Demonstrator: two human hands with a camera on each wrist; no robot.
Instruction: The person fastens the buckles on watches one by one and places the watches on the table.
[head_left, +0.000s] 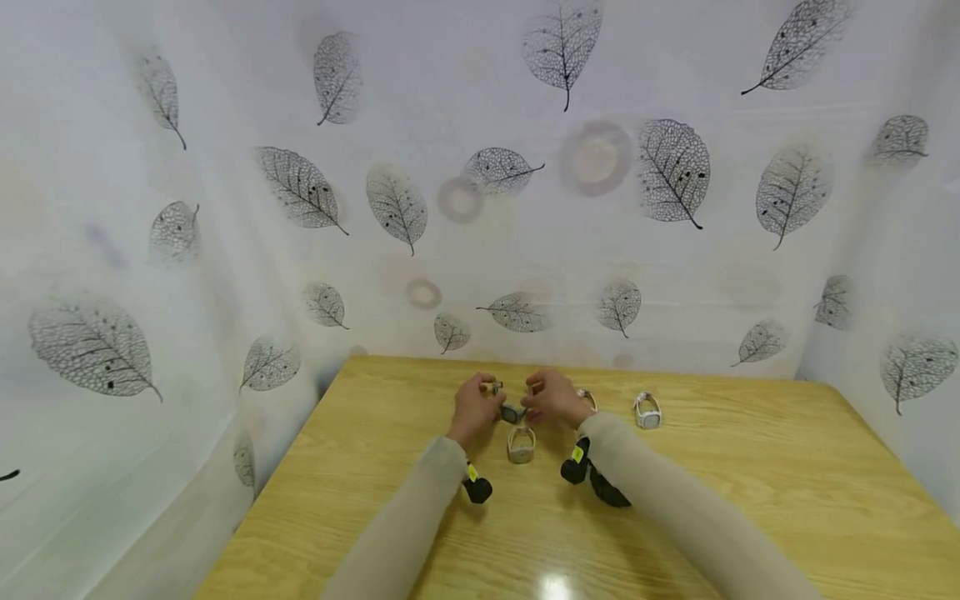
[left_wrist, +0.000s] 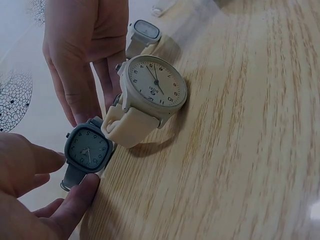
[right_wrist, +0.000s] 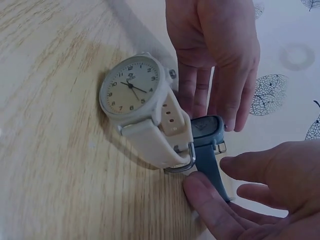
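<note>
A dark blue-grey wristwatch (head_left: 512, 414) with a rounded square face is between the two hands, its strap spread to both sides. My left hand (head_left: 477, 410) holds one strap end, with thumb and forefinger at the strap in the left wrist view. On the other side my right hand (head_left: 553, 398) pinches the other strap part (right_wrist: 212, 172) near the buckle. Just in front of that watch, a cream round-faced wristwatch (head_left: 521, 447) stands on the table with its strap fastened in a loop. Its dial (left_wrist: 156, 82) shows clearly in both wrist views.
A white wristwatch (head_left: 648, 412) stands on the wooden table (head_left: 735, 467) to the right. Another light watch (head_left: 587, 399) is partly hidden behind the right hand. A leaf-patterned curtain (head_left: 465, 250) hangs behind the table's far edge and at both sides.
</note>
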